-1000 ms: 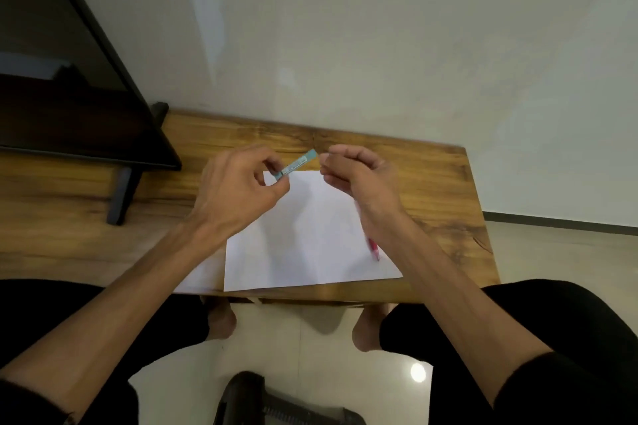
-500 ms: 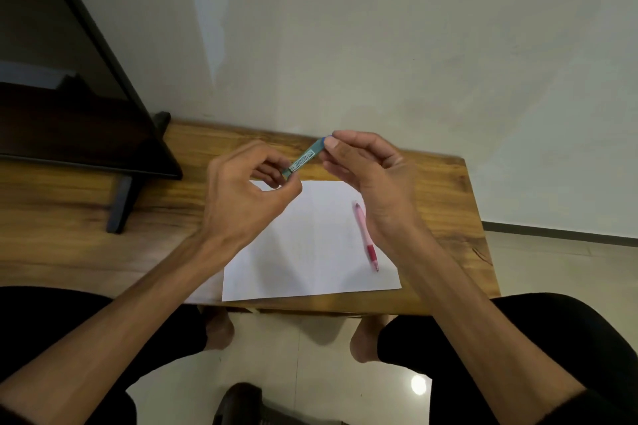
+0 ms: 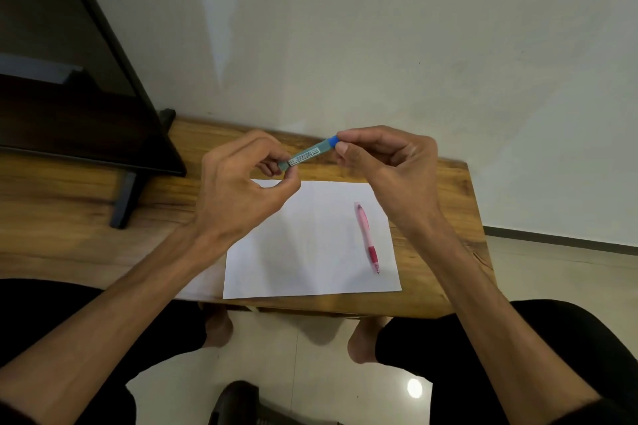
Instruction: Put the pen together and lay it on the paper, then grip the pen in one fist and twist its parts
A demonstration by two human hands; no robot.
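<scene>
The small blue-green tube (image 3: 308, 154), with a printed label along its side and a brighter blue cap (image 3: 332, 141) at its far end, is held in the air between both hands, above the far edge of the sheet of paper (image 3: 310, 245) and touching neither the paper nor the table (image 3: 448, 190). A second ago its free end stood clear of the right hand, with only the left hand gripping it; half a second ago the right fingertips had reached that end; now they pinch the blue cap, so the tube is held at both ends, which looks like a grip for working at the cap. The left hand (image 3: 238, 190) pinches the near, lower end between thumb and curled fingers, its back toward the camera and its wrist bent up from the forearm. The right hand (image 3: 390, 166) comes in from the right with thumb and forefinger closed on the cap and the other fingers curled behind. The tube slopes up from left to right. On the paper, apart from both hands, lies a pink pen (image 3: 367, 236), tip toward the near edge. A dark screen (image 3: 86, 107) stands on the table at the left, against a pale wall (image 3: 379, 45).
</scene>
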